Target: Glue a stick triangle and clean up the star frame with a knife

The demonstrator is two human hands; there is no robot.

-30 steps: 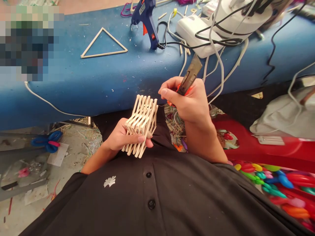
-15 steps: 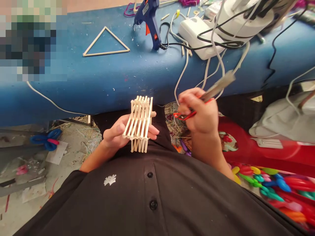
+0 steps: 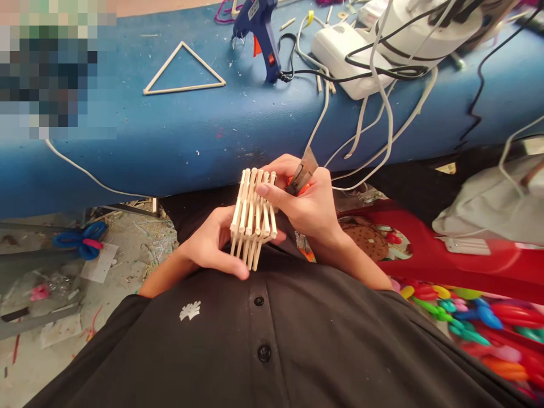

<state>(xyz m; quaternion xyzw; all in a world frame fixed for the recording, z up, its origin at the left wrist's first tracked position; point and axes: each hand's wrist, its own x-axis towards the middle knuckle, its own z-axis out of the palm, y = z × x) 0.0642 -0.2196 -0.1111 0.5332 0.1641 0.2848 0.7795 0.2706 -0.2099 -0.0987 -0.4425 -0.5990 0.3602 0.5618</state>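
Note:
A small folded lattice of pale wooden sticks (image 3: 251,212) is held in front of my shirt, its sticks joined in zigzag rows. My left hand (image 3: 212,241) supports it from the left, thumb low along its near edge and other fingers mostly hidden behind it. My right hand (image 3: 308,201) grips its upper right side, the thumb lying across the sticks. Tucked in that same hand is a cutting tool (image 3: 302,173) with a broad grey metal blade pointing up and away and orange-red handle parts. Its exact kind is unclear, as the fingers cover most of it.
On the blue table (image 3: 127,141) lie a stick triangle (image 3: 185,89) and a blue glue gun (image 3: 259,34). A white power block (image 3: 344,59) and tangled cables sit at the right. Beside me are a red seat (image 3: 425,243) and colourful balloons (image 3: 480,317).
My right hand has come left and down with the cutting tool and now touches the lattice. The lattice has turned and shifted slightly right. My left thumb has moved to its lower edge.

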